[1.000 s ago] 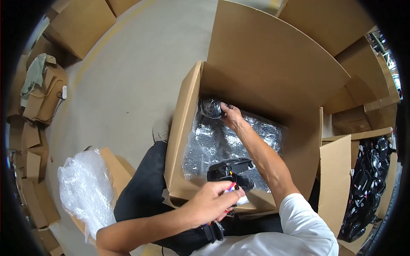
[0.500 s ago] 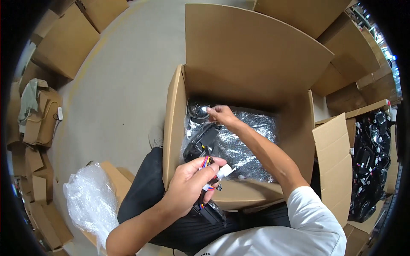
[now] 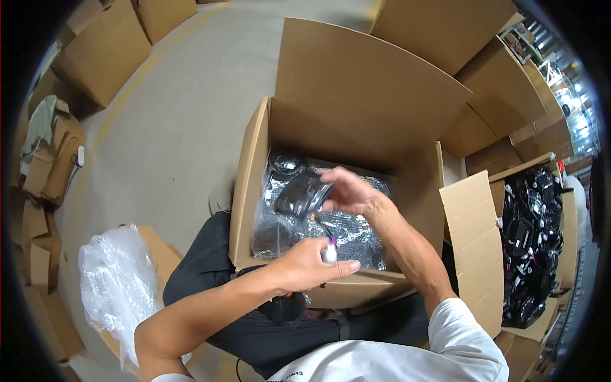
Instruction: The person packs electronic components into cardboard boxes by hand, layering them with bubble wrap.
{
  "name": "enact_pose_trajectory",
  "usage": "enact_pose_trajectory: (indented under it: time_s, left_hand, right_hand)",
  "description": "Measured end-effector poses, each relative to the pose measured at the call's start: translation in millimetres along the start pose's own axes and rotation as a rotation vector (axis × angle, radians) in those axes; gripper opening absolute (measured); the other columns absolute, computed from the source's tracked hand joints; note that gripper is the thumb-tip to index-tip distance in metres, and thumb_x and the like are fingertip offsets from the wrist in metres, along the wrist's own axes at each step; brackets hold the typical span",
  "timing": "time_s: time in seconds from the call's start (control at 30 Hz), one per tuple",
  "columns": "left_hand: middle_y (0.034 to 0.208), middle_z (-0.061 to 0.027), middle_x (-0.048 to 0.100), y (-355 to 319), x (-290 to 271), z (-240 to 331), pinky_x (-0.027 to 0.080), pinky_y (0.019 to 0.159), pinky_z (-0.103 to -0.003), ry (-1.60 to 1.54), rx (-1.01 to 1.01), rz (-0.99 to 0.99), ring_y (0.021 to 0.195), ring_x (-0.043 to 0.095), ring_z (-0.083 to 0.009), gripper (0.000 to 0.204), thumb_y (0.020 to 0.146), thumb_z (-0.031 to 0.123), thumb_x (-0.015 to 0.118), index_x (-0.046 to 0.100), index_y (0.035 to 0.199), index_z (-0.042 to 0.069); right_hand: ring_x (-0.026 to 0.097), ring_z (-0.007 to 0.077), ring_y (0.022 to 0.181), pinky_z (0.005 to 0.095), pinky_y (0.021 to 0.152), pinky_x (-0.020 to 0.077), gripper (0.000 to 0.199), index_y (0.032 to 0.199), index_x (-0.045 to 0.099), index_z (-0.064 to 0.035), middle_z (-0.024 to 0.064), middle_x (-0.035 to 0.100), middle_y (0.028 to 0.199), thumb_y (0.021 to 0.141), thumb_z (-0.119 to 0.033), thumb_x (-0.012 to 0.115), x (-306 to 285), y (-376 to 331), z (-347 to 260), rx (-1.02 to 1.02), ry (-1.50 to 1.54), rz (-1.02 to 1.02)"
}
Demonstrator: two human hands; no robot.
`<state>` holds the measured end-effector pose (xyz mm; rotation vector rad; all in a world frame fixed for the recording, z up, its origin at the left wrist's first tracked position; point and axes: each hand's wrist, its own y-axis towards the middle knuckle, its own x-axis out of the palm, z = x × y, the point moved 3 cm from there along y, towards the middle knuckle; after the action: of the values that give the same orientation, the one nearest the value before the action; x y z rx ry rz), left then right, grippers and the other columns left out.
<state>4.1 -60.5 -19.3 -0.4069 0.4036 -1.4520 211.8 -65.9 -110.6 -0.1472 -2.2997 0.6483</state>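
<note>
Right grip (image 3: pixel 353 192) at black unit (image 3: pixel 298 195); open carton (image 3: pixel 331 130)

The left hand (image 3: pixel 312 263) points its thumb (image 3: pixel 345 268) rightward, and farther forward the right hand (image 3: pixel 353 193) curves blurred fingers (image 3: pixel 337 177) leftward.

Even, moderately bright indoor light falls on the grey floor (image 3: pixel 184 127), while the open carton (image 3: pixel 250 184) dims toward its far inner side. Its bubble-wrap lining (image 3: pixel 366 245) throws broken white glints, and the glossy black part (image 3: pixel 296 194) catches streaky highlights. Motion softens the right hand (image 3: pixel 353 191). Bluish-white glare washes out the far right, and fisheye distortion bows straight edges toward a black, blurry rim.
</note>
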Motion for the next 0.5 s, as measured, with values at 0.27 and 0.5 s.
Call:
enact_pose_trajectory:
  time_s: [0.27,0.5]
  left_hand:
    - [0.074,-0.0077,0.065,-10.7,-0.7,-12.1,0.045,0.055,-0.026,-0.314,-0.117,0.033,0.063,0.055,-0.0082,0.051,0.095,0.023,0.070,0.055,0.127,-0.015]
    - [0.070,-0.0057,0.062,-13.6,-11.3,-3.2,0.042,0.054,-0.028,-0.328,-0.126,0.016,0.060,0.051,-0.0063,0.045,0.099,0.020,0.065,0.054,0.129,-0.011]
  right_hand:
    - [0.067,0.0222,0.089,0.0385,0.077,0.0621,0.041,0.120,0.058,-0.0051,0.0066,0.064,0.096,0.081,-0.008,0.068,-136.8,65.2,30.7,-0.112,0.056,0.403]
    - [0.061,0.0168,0.073,0.0349,0.065,0.0585,0.062,0.136,0.042,0.0033,0.0073,0.059,0.094,0.082,-0.008,0.071,-184.9,110.9,59.9,-0.310,-0.132,0.631]
